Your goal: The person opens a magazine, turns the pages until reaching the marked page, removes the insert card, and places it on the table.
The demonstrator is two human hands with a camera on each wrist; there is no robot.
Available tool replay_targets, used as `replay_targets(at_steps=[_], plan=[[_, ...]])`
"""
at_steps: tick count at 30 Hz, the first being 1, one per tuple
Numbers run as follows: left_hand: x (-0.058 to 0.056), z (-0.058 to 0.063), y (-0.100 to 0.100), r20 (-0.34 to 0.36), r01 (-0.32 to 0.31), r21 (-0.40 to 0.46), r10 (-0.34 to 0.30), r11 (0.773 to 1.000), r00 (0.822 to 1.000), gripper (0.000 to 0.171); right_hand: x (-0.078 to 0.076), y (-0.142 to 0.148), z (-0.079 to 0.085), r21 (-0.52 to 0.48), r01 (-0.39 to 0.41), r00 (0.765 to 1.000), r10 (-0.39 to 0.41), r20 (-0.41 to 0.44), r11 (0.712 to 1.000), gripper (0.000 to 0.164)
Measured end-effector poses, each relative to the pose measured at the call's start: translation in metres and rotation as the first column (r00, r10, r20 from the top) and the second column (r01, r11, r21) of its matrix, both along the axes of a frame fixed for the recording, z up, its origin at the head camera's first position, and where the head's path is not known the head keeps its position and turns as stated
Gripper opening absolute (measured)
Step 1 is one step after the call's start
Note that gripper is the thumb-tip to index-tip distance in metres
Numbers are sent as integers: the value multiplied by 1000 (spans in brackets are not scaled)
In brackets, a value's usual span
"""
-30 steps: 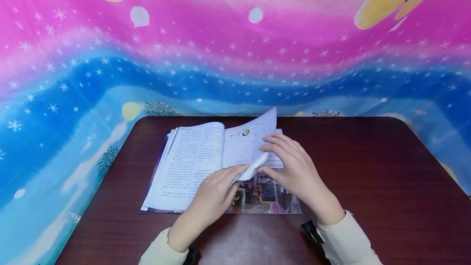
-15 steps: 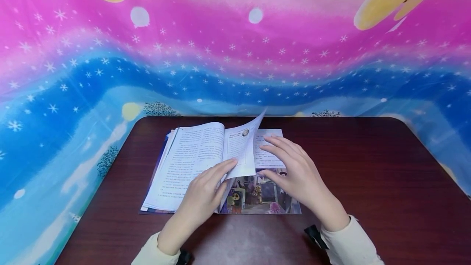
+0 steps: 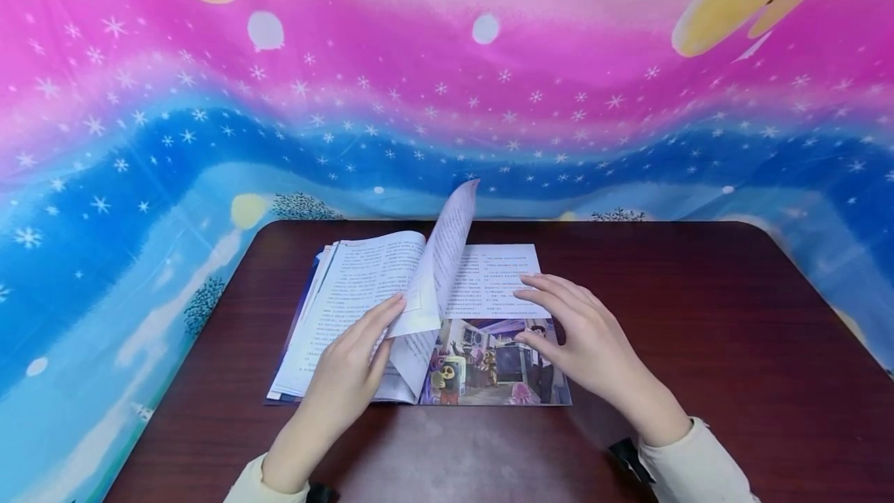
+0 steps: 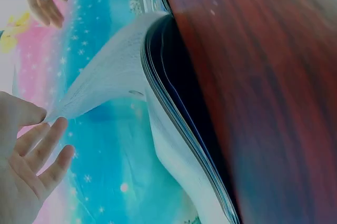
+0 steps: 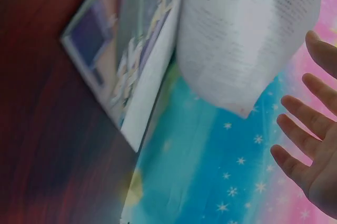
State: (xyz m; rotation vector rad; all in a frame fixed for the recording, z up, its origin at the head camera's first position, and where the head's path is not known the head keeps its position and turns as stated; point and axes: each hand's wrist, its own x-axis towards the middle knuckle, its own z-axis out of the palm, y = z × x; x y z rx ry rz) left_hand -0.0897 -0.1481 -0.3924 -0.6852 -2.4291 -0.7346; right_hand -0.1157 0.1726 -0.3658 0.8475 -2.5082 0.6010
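An open magazine [image 3: 349,309] lies on the table, printed text on its left side. My left hand [image 3: 345,355] pinches the lower corner of a lifted page [image 3: 447,247], which curls up over the spine with its top corner in the air. In the left wrist view the thumb and index finger of the left hand [image 4: 31,155] meet on the edge of that page [image 4: 110,71]. Beneath, the right-hand page shows text above a colourful cartoon picture [image 3: 489,363]. My right hand [image 3: 594,340] hovers over its right edge, fingers spread and holding nothing; the right wrist view shows this hand [image 5: 310,134] apart from the paper.
The magazine rests on a dark reddish-brown wooden table [image 3: 733,348]. Behind and at both sides hangs a pink and blue cloth [image 3: 447,99] with snowflakes, close to the table's back edge. Cream sleeves [image 3: 698,464] cover both forearms.
My left hand has drawn the page leftward, lifting it off the right side and baring more of the text and picture below. My right hand has left the page and moved slightly right.
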Motion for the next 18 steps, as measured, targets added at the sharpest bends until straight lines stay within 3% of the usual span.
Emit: replay_targets(at_steps=[9,18], plan=[[7,-1,-20,72,-113,-26,115,993,991,75,3,14,-8,43,28,997,-31,69,999,53],[13,-5,-36,85,-168,-37,170,985,982,86,5,24,-16,89,36,994,-45,103,995,49]])
